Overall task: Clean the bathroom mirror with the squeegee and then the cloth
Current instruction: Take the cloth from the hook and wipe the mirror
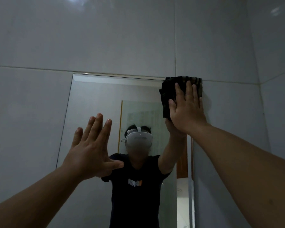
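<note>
The bathroom mirror (95, 99) hangs on the tiled wall, its top edge a little above mid-frame. A dark folded cloth (168, 89) lies flat against the mirror's top right corner. My right hand (186, 109) presses on it with straight, spread fingers. My left hand (92, 150) is raised in front of the mirror's lower left part, fingers straight and spread, holding nothing. Whether it touches the glass is unclear. The squeegee is not in view.
Large grey wall tiles (105, 38) surround the mirror above and on both sides. A side wall (276, 96) meets the tiled wall at the right. The mirror reflects a person in a dark shirt with a headset, and a doorway behind.
</note>
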